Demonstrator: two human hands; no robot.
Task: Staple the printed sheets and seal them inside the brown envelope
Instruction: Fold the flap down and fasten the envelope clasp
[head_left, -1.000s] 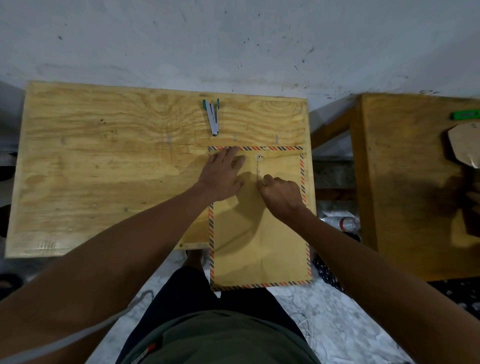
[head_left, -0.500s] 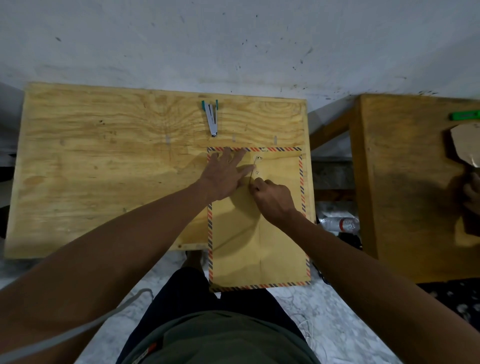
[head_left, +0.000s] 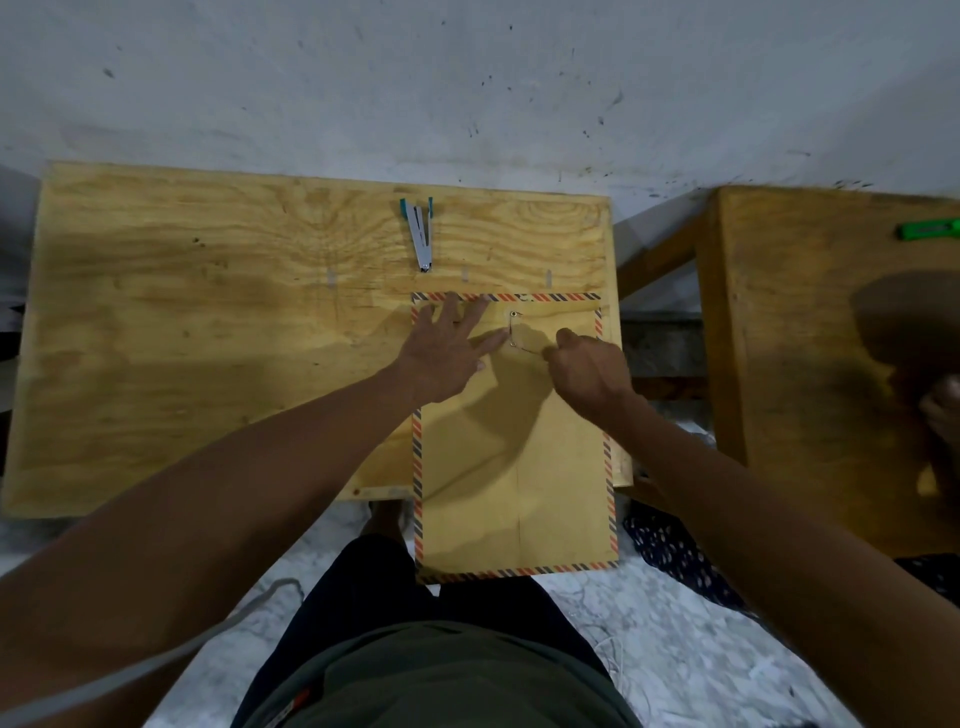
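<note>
Nearest: 1 person seen from above, dark green shirt (head_left: 441, 680) & dark trousers, lower body cut off by frame bottom; 1 grey strap (head_left: 156, 660) crosses bottom left. 2 bare forearms reach fwd. 1 brown envelope (head_left: 514, 467) w/ striped border lies flat on the plywood table (head_left: 208, 338), right side, its near end hanging over the table edge above the lap; printed sheets not visible. Left hand (head_left: 447, 353) lies flat on the envelope's top-left, fingers spread, straight. Right hand (head_left: 589, 369) curled, fingertips pinching a thin string (head_left: 527, 349) running to the clasp (head_left: 514, 315) by the flap; string hard to make out. Farther: 1 stapler (head_left: 420, 234), open in a V, beyond the envelope, apart from it. 2nd table (head_left: 779, 364) at right, cut off, w/ 1 green object (head_left: 927, 229); another person's hand there is blurred.
</note>
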